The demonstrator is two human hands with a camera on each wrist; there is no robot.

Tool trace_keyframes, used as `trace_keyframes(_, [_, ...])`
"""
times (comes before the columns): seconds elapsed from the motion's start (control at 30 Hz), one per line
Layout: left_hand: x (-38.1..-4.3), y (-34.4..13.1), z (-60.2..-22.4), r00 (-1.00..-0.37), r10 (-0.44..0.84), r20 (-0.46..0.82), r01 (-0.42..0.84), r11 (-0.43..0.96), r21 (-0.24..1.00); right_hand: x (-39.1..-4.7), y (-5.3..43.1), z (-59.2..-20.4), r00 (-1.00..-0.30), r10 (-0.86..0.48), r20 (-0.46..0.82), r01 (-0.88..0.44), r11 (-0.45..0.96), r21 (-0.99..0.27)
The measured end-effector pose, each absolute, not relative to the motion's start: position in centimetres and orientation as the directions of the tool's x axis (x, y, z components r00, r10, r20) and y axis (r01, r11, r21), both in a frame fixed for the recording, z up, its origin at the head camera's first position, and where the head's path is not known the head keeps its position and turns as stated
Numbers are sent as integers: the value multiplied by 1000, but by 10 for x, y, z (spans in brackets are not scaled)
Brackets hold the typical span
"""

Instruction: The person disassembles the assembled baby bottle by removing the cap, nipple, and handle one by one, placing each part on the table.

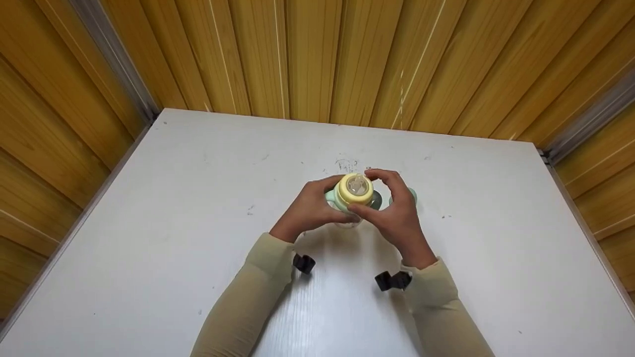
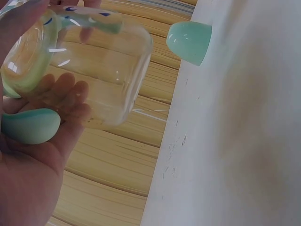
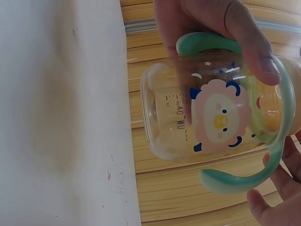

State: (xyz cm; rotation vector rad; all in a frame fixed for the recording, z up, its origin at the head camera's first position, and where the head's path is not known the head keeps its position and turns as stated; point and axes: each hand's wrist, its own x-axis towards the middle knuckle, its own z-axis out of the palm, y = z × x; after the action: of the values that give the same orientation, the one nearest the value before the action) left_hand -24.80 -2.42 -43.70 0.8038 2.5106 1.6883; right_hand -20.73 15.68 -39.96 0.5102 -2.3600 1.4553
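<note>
"Above the white table (image 1: pixel 198 208), slightly right of the middle: one clear bottle (image 3: pixel 218 101), roughly upright, base lifted off the surface. Held by which hand?"

"By both. Left hand (image 1: pixel 312 206) wrapped round the body from the left, thumb on the near side, fingers round the far side. Probably so broad a grip for steadying something smooth and round."

"And the right hand (image 1: pixel 397 210)?"

"Up at the yellow collar (image 1: pixel 358 200), pinching, thumb near and forefinger far. Likely set that high for control of the top, with the weight left to the other palm. Hard to judge from overhead the firmness of that forefinger's touch."

"And the mint handles (image 3: pixel 230 184)?"

"One on either side: left one tucked inside the left palm, right one curving down just beside the right fingers."

"Farther out?"

"On the table, right of the bottle and partly hidden behind the right hand: a cup-shaped mint piece (image 2: pixel 190 42), wide end down, presumably for stable standing. Past the far edge, wood-patterned panels (image 1: pixel 310 59)."
</note>
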Motion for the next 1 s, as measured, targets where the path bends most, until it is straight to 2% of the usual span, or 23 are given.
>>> trace_keyframes(0.33, [-250, -22, -434, -864, 425, 270, 404, 267, 875, -215, 161, -407, -874, -113, 473, -473, 427, -771])
trace_keyframes(0.6, [-245, -24, -437, -863, 440, 248, 397, 287, 872, -211, 159, -409, -904, -104, 415, -417, 431, -800])
trace_keyframes(1.0, [-247, -23, -436, -856, 455, 245, 398, 277, 875, -201, 157, -391, -909, -128, 395, -410, 428, -805])
